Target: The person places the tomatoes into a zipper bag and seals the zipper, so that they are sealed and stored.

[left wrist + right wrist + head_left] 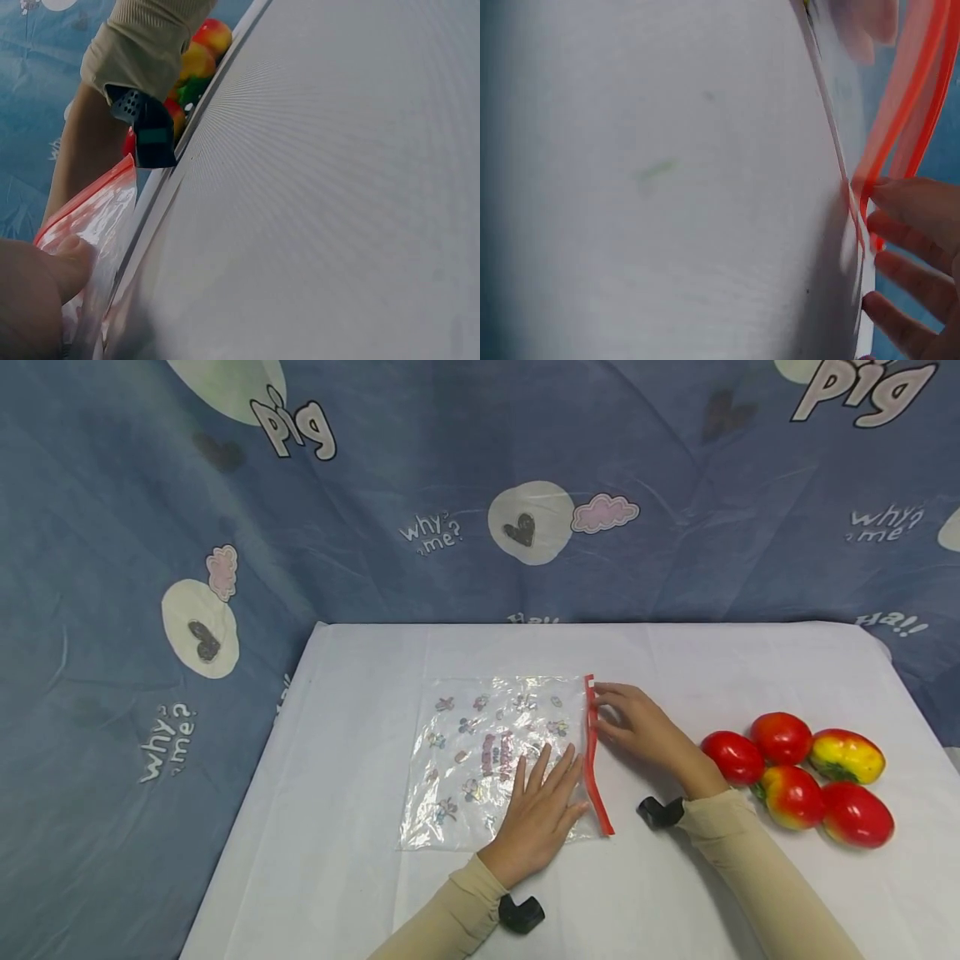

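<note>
A clear plastic bag (465, 760) with small printed figures lies flat on the white table, its red zip edge (592, 760) on the right side. The left hand (534, 822) rests on the bag's lower right part with fingers spread. At the upper end of the red edge, the right hand (645, 731) pinches the strip between thumb and fingers. In the right wrist view the right hand (919, 255) has thumb and forefinger at the red strip (904, 105). The left wrist view shows the left hand (45, 292) with its thumb on the bag (112, 210).
Several red and yellow fruit-like objects (783, 797) sit in a group on the right of the white table (337, 760), beside the right forearm. A blue printed cloth (420, 460) hangs behind and to the left. Black wrist devices (521, 914) are on both wrists.
</note>
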`<action>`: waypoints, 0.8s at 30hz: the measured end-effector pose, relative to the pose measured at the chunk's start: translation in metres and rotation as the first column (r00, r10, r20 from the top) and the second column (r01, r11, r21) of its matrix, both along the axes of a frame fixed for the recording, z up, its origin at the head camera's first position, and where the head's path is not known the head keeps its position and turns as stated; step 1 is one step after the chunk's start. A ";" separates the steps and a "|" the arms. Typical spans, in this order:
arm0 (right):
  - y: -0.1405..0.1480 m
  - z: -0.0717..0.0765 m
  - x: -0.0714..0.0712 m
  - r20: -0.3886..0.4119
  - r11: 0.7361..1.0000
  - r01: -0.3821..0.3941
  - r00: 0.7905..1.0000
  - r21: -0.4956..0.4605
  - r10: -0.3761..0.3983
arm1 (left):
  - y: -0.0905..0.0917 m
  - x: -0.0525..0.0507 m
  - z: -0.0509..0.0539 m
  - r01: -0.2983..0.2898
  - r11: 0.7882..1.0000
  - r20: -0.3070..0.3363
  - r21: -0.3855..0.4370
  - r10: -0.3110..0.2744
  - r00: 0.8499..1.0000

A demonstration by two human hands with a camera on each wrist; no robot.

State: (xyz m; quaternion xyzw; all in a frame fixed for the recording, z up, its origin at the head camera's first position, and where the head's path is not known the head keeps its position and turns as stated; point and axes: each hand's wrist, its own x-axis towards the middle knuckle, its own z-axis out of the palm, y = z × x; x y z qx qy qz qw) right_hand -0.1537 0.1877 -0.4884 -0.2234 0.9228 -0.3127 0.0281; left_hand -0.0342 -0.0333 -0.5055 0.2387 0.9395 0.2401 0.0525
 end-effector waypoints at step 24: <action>0.006 -0.008 -0.014 0.061 0.992 -0.095 0.993 -0.081 0.100 | -0.008 -0.008 0.007 -0.029 0.982 0.150 0.188 0.001 0.989</action>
